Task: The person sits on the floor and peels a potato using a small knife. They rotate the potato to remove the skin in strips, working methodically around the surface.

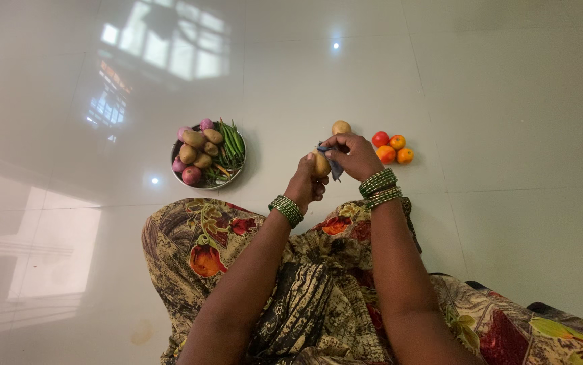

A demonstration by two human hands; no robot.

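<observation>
Our left hand (305, 181) is closed around a potato (321, 164), its long axis upright; our right hand (352, 154), at two o'clock from it, pinches a blue peeler (334, 167) against it.

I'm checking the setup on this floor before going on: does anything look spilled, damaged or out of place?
Nothing stands out. The metal bowl sits level with its vegetables inside, the tomatoes form a tidy cluster, and one potato lies beside them. The left hand holds a potato; the right hand holds a blue tool against it.
</observation>
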